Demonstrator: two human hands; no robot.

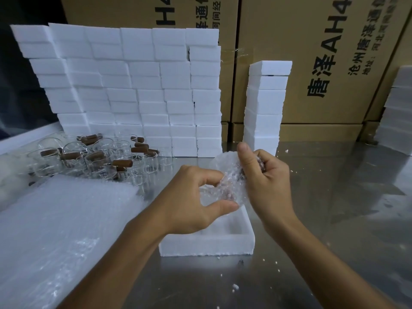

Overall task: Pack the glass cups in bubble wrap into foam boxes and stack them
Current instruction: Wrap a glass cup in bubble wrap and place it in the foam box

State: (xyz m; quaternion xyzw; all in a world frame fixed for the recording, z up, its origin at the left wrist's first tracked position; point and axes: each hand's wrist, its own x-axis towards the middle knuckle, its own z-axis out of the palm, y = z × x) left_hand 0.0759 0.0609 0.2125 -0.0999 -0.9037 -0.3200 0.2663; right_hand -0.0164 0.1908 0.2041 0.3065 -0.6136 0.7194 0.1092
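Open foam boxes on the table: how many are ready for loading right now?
1: an open foam box sits on the table directly below both hands. All other foam boxes are stacked closed; any open ones behind them would be hidden.

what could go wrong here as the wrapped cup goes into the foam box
Both hands, left hand and right hand, pinch the bubble-wrapped cup in mid-air over the open foam box; a slip could drop it onto the metal table. The wrap looks loose and may unfurl. The unwrapped glass cups crowd close by, so an elbow might knock them.
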